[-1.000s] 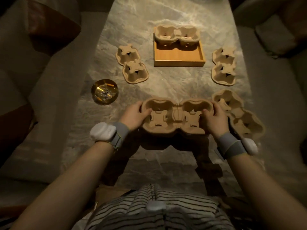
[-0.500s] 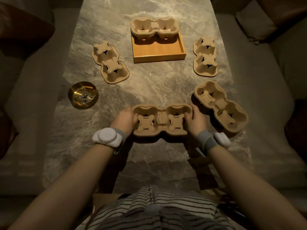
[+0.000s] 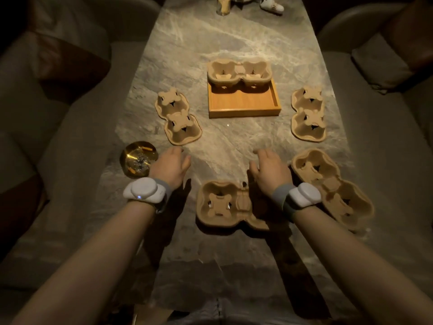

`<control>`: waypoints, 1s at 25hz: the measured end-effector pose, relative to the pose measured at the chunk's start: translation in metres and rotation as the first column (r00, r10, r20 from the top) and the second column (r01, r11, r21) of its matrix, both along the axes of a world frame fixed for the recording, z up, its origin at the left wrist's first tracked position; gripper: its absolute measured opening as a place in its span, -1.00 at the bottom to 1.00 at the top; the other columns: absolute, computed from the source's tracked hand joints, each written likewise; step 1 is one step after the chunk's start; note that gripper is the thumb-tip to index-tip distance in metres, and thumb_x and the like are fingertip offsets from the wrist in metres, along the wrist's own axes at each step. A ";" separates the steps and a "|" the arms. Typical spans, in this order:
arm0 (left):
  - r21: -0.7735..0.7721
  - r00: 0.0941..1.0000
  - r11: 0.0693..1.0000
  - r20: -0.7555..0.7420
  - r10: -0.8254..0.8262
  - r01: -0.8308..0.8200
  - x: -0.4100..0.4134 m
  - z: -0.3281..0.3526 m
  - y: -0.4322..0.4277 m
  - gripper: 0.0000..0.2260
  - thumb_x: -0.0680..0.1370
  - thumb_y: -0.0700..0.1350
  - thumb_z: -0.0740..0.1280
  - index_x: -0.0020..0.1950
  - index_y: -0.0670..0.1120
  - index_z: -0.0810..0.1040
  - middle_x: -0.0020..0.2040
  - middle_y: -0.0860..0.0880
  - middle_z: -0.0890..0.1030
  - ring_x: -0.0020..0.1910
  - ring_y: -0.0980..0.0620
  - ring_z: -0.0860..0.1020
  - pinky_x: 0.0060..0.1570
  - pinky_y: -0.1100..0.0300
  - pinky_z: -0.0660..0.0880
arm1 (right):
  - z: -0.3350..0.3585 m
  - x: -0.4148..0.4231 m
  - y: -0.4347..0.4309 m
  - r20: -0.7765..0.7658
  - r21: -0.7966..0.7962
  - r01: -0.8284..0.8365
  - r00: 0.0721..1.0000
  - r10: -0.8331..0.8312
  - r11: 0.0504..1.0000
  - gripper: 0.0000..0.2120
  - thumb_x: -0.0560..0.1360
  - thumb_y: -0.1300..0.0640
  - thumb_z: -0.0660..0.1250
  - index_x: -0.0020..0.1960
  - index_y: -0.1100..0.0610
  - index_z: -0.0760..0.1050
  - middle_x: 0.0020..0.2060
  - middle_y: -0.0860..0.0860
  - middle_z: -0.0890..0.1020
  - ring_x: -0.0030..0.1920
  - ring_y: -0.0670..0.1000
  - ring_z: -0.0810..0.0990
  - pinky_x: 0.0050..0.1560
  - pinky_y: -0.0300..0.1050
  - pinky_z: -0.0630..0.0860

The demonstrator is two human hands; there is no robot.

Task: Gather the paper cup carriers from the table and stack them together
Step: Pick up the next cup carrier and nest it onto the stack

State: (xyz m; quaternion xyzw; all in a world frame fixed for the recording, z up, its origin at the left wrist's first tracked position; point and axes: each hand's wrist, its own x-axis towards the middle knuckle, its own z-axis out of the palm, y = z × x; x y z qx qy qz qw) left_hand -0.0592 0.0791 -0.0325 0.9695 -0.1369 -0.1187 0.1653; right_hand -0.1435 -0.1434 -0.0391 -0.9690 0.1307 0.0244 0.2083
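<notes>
Several brown pulp cup carriers lie on the marble table (image 3: 234, 38). The nearest carrier (image 3: 220, 205) rests flat below my hands, its right half hidden by my right wrist. An upside-down carrier (image 3: 178, 116) lies at the left, another upside-down carrier (image 3: 308, 113) at the right, and an upright carrier (image 3: 332, 186) at the near right. One more carrier (image 3: 239, 75) sits on the far rim of the wooden tray (image 3: 243, 104). My left hand (image 3: 171, 166) and my right hand (image 3: 269, 168) hover over the table with fingers apart, holding nothing.
A gold ashtray (image 3: 138, 158) with cigarette butts sits just left of my left hand. A glass with sticks (image 3: 225, 5) and a white object (image 3: 271, 4) stand at the far end. Sofas flank the table on both sides.
Both hands let go of the near carrier, which now lies on the table, and moved forward past it. The view has tilted up, showing the far end of the table.
</notes>
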 end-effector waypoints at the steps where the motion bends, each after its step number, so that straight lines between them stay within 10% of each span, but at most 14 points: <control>1: 0.021 1.000 1.000 0.020 0.006 -0.007 0.014 0.006 0.002 -0.66 0.59 -0.01 0.09 0.25 -0.17 0.39 0.23 -0.21 0.47 0.20 -0.19 0.44 0.10 -0.08 0.45 | 0.004 0.021 0.007 0.003 -0.014 -0.023 1.000 0.023 1.000 -0.64 0.55 0.07 0.08 0.30 0.17 0.31 0.23 0.18 0.47 0.23 0.18 0.42 0.13 0.06 0.41; 14: 0.060 0.968 0.976 -0.128 0.215 -0.209 0.159 -0.019 0.009 -0.53 0.57 0.06 0.14 0.36 -0.21 0.26 0.38 -0.24 0.34 0.36 -0.23 0.31 0.27 -0.07 0.31 | -0.010 0.213 0.092 -0.119 0.094 -0.150 0.980 0.160 0.984 -0.66 0.57 0.05 0.04 0.25 0.22 0.29 0.25 0.23 0.42 0.22 0.24 0.42 0.13 0.14 0.45; 21: -0.178 0.780 0.831 -0.489 0.389 -0.526 0.187 -0.049 -0.011 -0.32 0.45 0.06 0.37 0.42 -0.27 0.23 0.43 -0.26 0.31 0.39 -0.22 0.32 0.37 -0.08 0.31 | -0.041 0.248 0.099 -0.244 0.226 0.063 0.970 -0.006 0.972 -0.53 0.54 -0.04 0.10 0.33 0.23 0.24 0.33 0.26 0.36 0.31 0.31 0.32 0.30 0.13 0.29; 25: -0.284 0.607 0.633 -0.699 0.378 -0.721 0.188 -0.049 -0.011 -0.43 0.41 -0.09 0.45 0.32 -0.29 0.37 0.25 -0.26 0.52 0.18 -0.24 0.53 0.15 -0.12 0.51 | -0.045 0.252 0.092 -0.390 0.473 0.355 0.905 -0.170 0.806 -0.51 0.45 -0.08 0.24 0.27 0.18 0.31 0.27 0.21 0.44 0.30 0.29 0.36 0.34 0.14 0.29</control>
